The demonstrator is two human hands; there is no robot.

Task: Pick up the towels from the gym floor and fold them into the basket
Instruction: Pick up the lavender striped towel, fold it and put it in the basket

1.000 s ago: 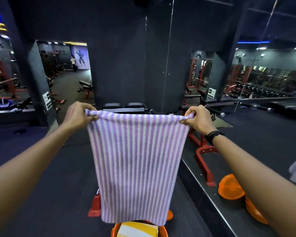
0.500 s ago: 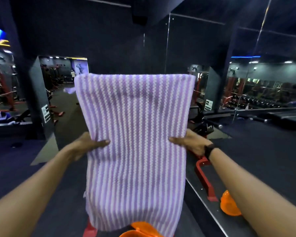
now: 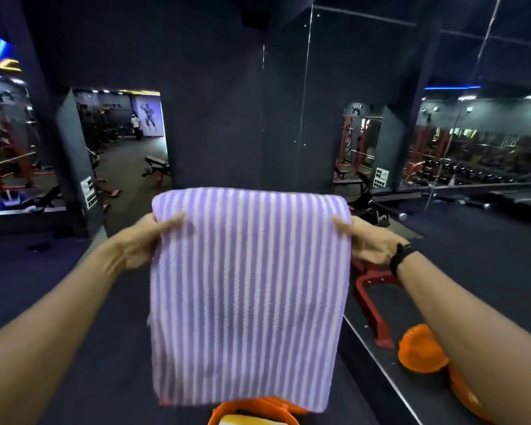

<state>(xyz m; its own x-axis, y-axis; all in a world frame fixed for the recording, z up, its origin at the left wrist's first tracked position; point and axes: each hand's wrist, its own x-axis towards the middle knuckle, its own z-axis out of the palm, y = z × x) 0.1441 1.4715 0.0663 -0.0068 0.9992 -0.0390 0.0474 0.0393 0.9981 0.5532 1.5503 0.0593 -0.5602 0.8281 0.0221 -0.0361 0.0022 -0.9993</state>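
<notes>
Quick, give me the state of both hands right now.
Left hand: closed, pinching the left edge of the purple striped towel.
Right hand: closed, pinching the towel's right edge.

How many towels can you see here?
2: a purple striped towel held up by both hands, and a yellow towel in the orange basket below. Others may be hidden.

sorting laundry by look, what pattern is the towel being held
Purple and white vertical stripes on the towel, head view.
</notes>
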